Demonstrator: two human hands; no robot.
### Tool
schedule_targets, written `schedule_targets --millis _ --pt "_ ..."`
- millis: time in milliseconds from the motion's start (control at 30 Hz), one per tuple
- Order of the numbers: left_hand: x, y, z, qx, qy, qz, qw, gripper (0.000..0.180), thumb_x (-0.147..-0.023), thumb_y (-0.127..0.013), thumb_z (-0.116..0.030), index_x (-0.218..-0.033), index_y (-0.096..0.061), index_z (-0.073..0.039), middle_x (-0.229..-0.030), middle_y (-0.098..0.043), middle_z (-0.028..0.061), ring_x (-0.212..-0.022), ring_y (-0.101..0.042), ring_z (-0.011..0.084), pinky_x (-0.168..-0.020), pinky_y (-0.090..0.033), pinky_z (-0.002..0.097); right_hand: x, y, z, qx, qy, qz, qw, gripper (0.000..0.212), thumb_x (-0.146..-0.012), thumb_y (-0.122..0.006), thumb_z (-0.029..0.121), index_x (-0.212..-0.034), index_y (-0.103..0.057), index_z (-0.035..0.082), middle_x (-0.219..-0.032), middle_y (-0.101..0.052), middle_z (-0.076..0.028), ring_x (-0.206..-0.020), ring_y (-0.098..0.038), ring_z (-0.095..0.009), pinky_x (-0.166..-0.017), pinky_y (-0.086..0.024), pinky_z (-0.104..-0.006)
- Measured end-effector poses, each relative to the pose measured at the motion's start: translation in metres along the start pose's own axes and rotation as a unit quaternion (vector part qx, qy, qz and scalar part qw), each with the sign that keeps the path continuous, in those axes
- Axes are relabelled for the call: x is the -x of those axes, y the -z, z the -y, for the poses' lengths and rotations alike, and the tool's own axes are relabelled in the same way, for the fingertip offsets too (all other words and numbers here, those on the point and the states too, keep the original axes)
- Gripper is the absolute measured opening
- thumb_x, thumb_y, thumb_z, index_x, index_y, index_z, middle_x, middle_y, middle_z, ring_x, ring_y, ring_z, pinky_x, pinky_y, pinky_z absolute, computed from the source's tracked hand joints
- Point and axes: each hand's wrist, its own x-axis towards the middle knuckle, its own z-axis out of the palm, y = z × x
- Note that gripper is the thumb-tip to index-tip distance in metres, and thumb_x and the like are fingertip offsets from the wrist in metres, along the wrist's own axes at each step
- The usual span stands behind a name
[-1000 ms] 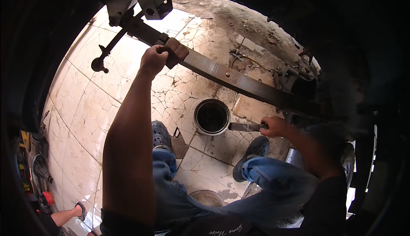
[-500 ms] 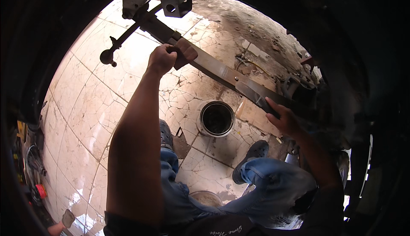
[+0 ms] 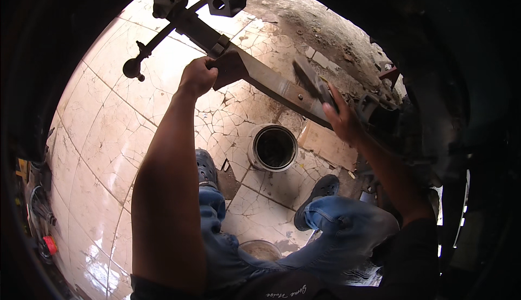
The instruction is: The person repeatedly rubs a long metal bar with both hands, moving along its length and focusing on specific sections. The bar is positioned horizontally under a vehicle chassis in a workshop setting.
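Cracked pale tile floor (image 3: 103, 137), head view. Left hand (image 3: 198, 76) fisted on long steel leaf bar (image 3: 271, 80); right hand (image 3: 342, 118), fingers closed on brush (image 3: 312, 80), formerly lower by bucket (image 3: 274, 148). Advisable: steady bar, even strokes along it.

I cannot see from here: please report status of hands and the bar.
Left hand gripping long metal bar. Right hand pressing brush on it. Nothing between hands. Can below.
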Motion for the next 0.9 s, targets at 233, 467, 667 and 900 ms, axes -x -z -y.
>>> schedule_targets --millis 233,467,667,900 --pt "0.015 0.002 -0.008 -0.019 0.007 -0.004 1.0 0.035 -0.083 -0.058 -0.019 -0.114 -0.068 -0.005 -0.096 -0.073 0.0162 -0.089 -0.071 0.0268 -0.086 -0.054 0.038 0.087 0.008 -0.023 0.033 0.045 0.053 0.997 0.057 -0.098 -0.056 0.021 -0.151 -0.038 0.013 -0.102 -0.064 -0.03 -0.098 -0.064 -0.045 -0.085 -0.051 -0.0444" --pt "0.005 -0.004 -0.006 -0.067 -0.009 0.013 0.998 0.033 -0.084 -0.058 -0.017 -0.113 -0.068 -0.005 -0.102 -0.072 0.0169 -0.095 -0.069 0.0298 -0.088 -0.053 0.0396 -0.048 -0.046 -0.018 0.033 -0.06 0.004 0.998 0.055 -0.102 -0.047 0.03 -0.153 -0.032 0.015 -0.113 -0.063 -0.032 -0.101 -0.063 -0.049 -0.087 -0.05 -0.0466" --pt "0.01 -0.012 0.004 -0.073 -0.042 0.018 0.996 0.03 -0.083 -0.058 -0.014 -0.109 -0.07 -0.004 -0.09 -0.072 0.0147 -0.08 -0.069 0.0243 -0.078 -0.055 0.0366 0.0 -0.021 0.003 -0.017 0.01 -0.022 1.0 0.054 -0.103 -0.044 0.027 -0.152 -0.032 0.008 -0.128 -0.057 -0.033 -0.118 -0.058 -0.045 -0.096 -0.048 -0.0438" --pt "0.015 -0.022 -0.009 -0.057 -0.011 0.044 0.997 0.031 -0.085 -0.06 -0.015 -0.112 -0.069 -0.004 -0.098 -0.072 0.0165 -0.09 -0.069 0.0285 -0.083 -0.054 0.0387 0.077 -0.017 0.008 0.01 -0.015 0.089 0.996 0.056 -0.102 -0.044 0.022 -0.154 -0.027 0.008 -0.118 -0.061 -0.034 -0.109 -0.061 -0.047 -0.091 -0.049 -0.0464"
